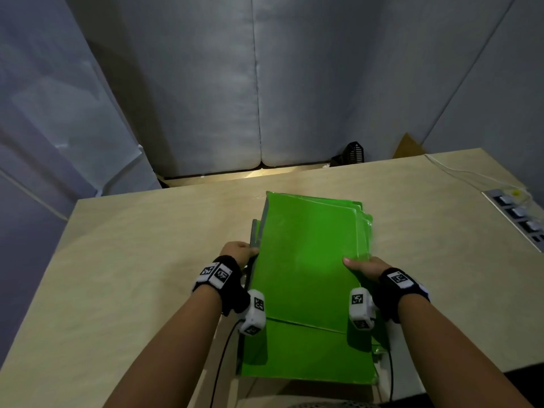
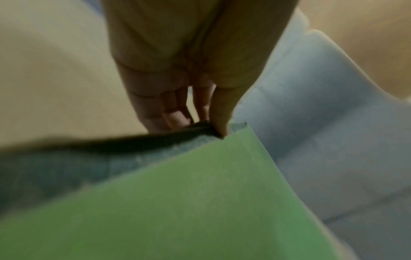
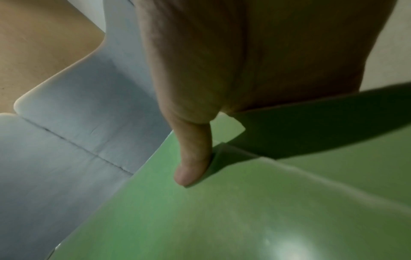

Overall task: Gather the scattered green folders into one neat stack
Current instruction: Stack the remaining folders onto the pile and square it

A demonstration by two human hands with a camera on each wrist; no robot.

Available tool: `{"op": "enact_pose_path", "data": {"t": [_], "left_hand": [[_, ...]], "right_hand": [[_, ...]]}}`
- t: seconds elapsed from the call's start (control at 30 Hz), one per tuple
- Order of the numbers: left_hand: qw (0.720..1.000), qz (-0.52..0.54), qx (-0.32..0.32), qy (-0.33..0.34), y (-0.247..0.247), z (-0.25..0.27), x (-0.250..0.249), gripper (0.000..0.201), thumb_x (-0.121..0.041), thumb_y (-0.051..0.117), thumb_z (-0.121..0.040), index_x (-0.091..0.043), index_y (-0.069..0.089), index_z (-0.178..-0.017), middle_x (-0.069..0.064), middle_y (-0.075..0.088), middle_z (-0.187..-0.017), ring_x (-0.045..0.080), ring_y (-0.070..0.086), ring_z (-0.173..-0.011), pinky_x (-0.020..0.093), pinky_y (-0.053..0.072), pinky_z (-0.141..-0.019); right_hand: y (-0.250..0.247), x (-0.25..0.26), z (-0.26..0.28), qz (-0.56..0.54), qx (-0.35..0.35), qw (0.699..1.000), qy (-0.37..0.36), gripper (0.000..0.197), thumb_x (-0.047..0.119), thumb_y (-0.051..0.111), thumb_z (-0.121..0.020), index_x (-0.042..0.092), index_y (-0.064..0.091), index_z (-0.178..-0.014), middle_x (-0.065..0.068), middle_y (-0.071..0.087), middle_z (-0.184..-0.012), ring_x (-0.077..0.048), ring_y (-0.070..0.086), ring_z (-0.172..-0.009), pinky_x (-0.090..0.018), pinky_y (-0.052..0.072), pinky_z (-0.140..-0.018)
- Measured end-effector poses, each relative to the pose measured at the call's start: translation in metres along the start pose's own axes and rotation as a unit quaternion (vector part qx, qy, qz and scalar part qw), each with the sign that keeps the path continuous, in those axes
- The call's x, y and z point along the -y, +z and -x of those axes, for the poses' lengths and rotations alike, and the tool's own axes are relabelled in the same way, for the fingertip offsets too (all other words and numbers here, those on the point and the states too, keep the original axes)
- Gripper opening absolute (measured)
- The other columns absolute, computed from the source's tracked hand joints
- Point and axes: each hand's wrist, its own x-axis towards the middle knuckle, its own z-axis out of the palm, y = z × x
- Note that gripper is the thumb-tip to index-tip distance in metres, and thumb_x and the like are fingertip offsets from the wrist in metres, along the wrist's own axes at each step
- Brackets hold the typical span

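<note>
Broadly, the scene is listed from largest to smallest.

Wall panels [image 1: 206,83]: grey padded panels are seen standing behind the table, from 10 to 2 o'clock in the head view.

Table [image 1: 132,260]: a pale wood-grain top is shown, on which the folders are carried.

Green folders [image 1: 306,260]: a bundle is held at the centre of the table, its far end tipped toward 12 o'clock, with the corners fanned unevenly at 1 o'clock. One more green folder [image 1: 309,357] is seen lying flat beneath it at 6 o'clock, close to the near table edge.

Power strip [image 1: 518,213]: it is set along the table's edge at 3 o'clock, with a white cable [image 1: 459,172] trailing from it.

Left hand [image 1: 238,253]: the grip is closed on the bundle's left edge at 9 o'clock; in the left wrist view the thumb [image 2: 219,112] is pressed on the top cover while the fingers [image 2: 169,112] are curled beneath the grey spines.

Right hand [image 1: 368,267]: the grip is closed on the bundle's right edge at 3 o'clock; the thumb [image 3: 192,158] is laid flat on the top cover, the other fingers being hidden below.
</note>
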Motion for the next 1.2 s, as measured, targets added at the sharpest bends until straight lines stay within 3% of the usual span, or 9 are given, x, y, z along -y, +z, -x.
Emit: {"op": "enact_pose_path", "data": {"t": [0.17, 0.33, 0.43, 0.53, 0.67, 0.77, 1.0, 1.1, 1.2], "left_hand": [[0.986, 0.153, -0.072, 0.006, 0.011, -0.006, -0.005, 0.019, -0.004, 0.063, -0.086, -0.011, 0.064, -0.069, 0.004, 0.062, -0.075, 0.024, 0.058, -0.09, 0.038, 0.05, -0.089], [0.989, 0.061, -0.126, 0.055, 0.018, -0.006, -0.042, 0.014, -0.011, 0.064, -0.087, -0.003, 0.072, -0.096, 0.017, 0.07, -0.104, 0.031, 0.063, -0.101, 0.034, 0.049, -0.091], [0.986, 0.028, -0.145, 0.076, 0.016, -0.008, -0.061, 0.02, -0.014, 0.062, -0.089, -0.004, 0.071, -0.103, 0.016, 0.07, -0.109, 0.031, 0.063, -0.104, 0.03, 0.048, -0.087], [0.984, 0.009, -0.164, 0.072, 0.015, -0.015, -0.072, 0.027, -0.017, 0.053, -0.095, -0.001, 0.067, -0.113, 0.019, 0.066, -0.119, 0.034, 0.06, -0.11, 0.033, 0.047, -0.088], [0.99, -0.131, 0.013, 0.041, 0.048, -0.01, -0.056, 0.071, -0.053, 0.037, -0.096, -0.009, 0.024, -0.151, 0.021, 0.029, -0.153, 0.038, 0.037, -0.137, 0.046, 0.035, -0.109], [0.976, -0.21, 0.038, 0.041, 0.063, 0.0, -0.033, 0.099, -0.063, 0.05, -0.085, -0.023, -0.009, -0.154, 0.014, -0.005, -0.161, 0.039, 0.016, -0.145, 0.053, 0.025, -0.114], [1.0, 0.025, -0.005, 0.001, 0.033, -0.001, 0.009, 0.115, -0.046, 0.081, -0.067, -0.006, 0.013, -0.152, 0.016, 0.034, -0.151, 0.036, 0.045, -0.13, 0.045, 0.041, -0.105], [0.998, 0.064, 0.015, -0.007, 0.017, 0.004, 0.006, 0.109, -0.055, 0.085, -0.051, -0.001, 0.045, -0.138, 0.016, 0.058, -0.129, 0.034, 0.058, -0.11, 0.039, 0.048, -0.091], [0.982, 0.143, 0.099, -0.071, 0.005, 0.012, 0.004, 0.087, -0.052, 0.085, -0.057, -0.017, 0.058, -0.132, 0.005, 0.04, -0.15, 0.033, 0.034, -0.138, 0.045, 0.032, -0.106]], "right_hand": [[-0.008, -0.002, -0.006, -0.007, 0.026, 1.0, -0.001, 0.059, 0.014, 0.066, -0.091, -0.005, 0.04, -0.141, -0.018, 0.054, -0.136, -0.039, 0.048, -0.129, -0.044, 0.04, -0.103], [-0.01, -0.004, -0.005, -0.05, 0.05, 0.997, 0.003, 0.021, -0.004, 0.054, -0.095, -0.003, 0.051, -0.116, -0.015, 0.062, -0.106, -0.027, 0.058, -0.093, -0.04, 0.049, -0.069], [-0.016, -0.008, -0.014, -0.031, 0.047, 0.998, 0.019, 0.025, -0.006, 0.055, -0.093, -0.008, 0.056, -0.118, -0.019, 0.067, -0.111, -0.024, 0.061, -0.081, -0.048, 0.05, -0.086], [-0.017, -0.003, -0.014, -0.028, 0.026, 0.999, 0.038, 0.02, -0.005, 0.053, -0.092, -0.009, 0.052, -0.112, -0.021, 0.062, -0.095, -0.025, 0.055, -0.072, -0.039, 0.045, -0.067], [-0.011, -0.006, -0.029, -0.008, 0.035, 0.998, 0.046, 0.103, 0.045, 0.086, -0.048, 0.012, 0.045, -0.136, -0.023, 0.052, -0.129, -0.038, 0.057, -0.102, -0.048, 0.049, -0.084], [-0.006, -0.011, -0.034, -0.006, 0.019, 1.0, 0.022, 0.12, 0.056, 0.091, -0.042, 0.009, 0.042, -0.142, -0.024, 0.046, -0.143, -0.045, 0.051, -0.119, -0.046, 0.048, -0.075], [0.016, -0.002, 0.001, -0.135, -0.041, 0.989, -0.049, 0.075, 0.017, 0.084, -0.071, -0.006, 0.047, -0.133, -0.027, 0.054, -0.134, -0.045, 0.054, -0.119, -0.053, 0.047, -0.095], [0.019, 0.006, -0.006, -0.138, -0.06, 0.98, -0.128, 0.081, 0.032, 0.092, -0.044, 0.004, 0.063, -0.114, -0.017, 0.07, -0.112, -0.036, 0.068, -0.098, -0.053, 0.052, -0.092], [0.017, 0.003, -0.06, -0.106, -0.05, 0.977, -0.179, 0.112, 0.056, 0.089, -0.013, 0.012, 0.064, -0.114, -0.007, 0.073, -0.109, -0.03, 0.07, -0.096, -0.052, 0.054, -0.091]]}}
